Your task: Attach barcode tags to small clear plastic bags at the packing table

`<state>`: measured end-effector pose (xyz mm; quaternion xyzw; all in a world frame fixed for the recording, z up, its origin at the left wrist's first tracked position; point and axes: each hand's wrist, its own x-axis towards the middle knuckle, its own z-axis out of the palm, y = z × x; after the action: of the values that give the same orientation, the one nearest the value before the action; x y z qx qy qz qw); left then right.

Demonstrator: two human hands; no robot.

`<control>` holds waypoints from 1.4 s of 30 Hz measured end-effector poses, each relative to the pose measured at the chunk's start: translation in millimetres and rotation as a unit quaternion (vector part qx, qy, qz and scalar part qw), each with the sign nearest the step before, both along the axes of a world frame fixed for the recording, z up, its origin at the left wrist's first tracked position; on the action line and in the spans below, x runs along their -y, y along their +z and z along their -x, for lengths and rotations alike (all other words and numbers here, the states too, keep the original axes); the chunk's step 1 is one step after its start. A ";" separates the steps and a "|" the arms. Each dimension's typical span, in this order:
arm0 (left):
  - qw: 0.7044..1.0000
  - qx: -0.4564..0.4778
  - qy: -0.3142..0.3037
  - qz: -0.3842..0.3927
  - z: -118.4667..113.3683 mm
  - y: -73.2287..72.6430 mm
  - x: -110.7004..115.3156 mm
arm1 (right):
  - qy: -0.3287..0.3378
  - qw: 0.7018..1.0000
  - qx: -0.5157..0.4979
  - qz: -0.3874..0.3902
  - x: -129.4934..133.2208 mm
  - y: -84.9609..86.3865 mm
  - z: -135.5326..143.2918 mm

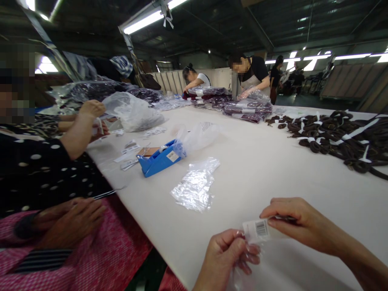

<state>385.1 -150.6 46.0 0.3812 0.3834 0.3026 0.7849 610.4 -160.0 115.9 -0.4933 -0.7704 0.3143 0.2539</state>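
Centrally at the lower edge of the frame, the right hand [298, 224] pinched a barcode label [257, 229] against a clear bag [242, 262] gripped by the left hand [226, 252]; labelling seemingly underway, pressing flat plausibly required next

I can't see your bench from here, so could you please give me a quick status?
Both hands pinching white barcode sticker over clear plastic bag. Crumpled clear bag and blue tape dispenser lie beyond.

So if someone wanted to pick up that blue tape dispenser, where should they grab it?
Probably from above, across the long blue sides of the tape dispenser. It sits flat on the table, angled with its low end nearer the camera. Keep clear of the higher end, where the roll and a plastic bag sit.
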 end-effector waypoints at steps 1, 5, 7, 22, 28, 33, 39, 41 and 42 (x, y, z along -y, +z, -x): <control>1.000 0.002 0.000 0.004 -0.1 -0.8 0.1 | -0.002 1.000 -0.002 0.004 -0.1 0.3 -0.5; 0.999 -0.027 0.001 -0.027 0.0 -2.3 0.6 | -0.018 1.000 -0.004 0.025 -0.8 0.5 0.3; 0.997 -0.056 0.003 -0.060 0.2 -2.0 0.7 | -0.021 0.999 -0.001 0.034 -1.3 -0.1 1.7; 0.998 0.003 0.048 -0.046 -3.2 -2.8 2.5 | 0.009 0.998 0.003 0.060 -6.7 -7.3 4.9; 0.998 0.014 0.061 -0.032 -4.6 -6.7 3.7 | 0.055 0.996 0.021 0.060 -6.8 -3.7 8.5; 0.998 -0.008 0.064 -0.006 -3.9 -13.0 1.2 | 0.057 0.996 0.020 0.066 -6.4 -6.1 11.1; 0.996 -0.011 0.081 -0.025 -6.0 -26.6 -1.5 | 0.019 0.998 -0.030 0.057 -2.6 -9.3 15.0; 0.995 -0.003 0.099 -0.025 -7.0 -29.5 -1.4 | 0.022 0.999 -0.015 0.025 -0.5 -9.3 15.9; 0.994 -0.003 0.106 -0.031 -7.2 -29.9 -1.0 | 0.025 1.000 -0.003 0.004 0.5 -9.5 16.4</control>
<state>392.4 -149.5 16.1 0.3631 0.4146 0.3949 0.7351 594.0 -160.5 106.4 -0.4736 -0.7805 0.3255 0.2461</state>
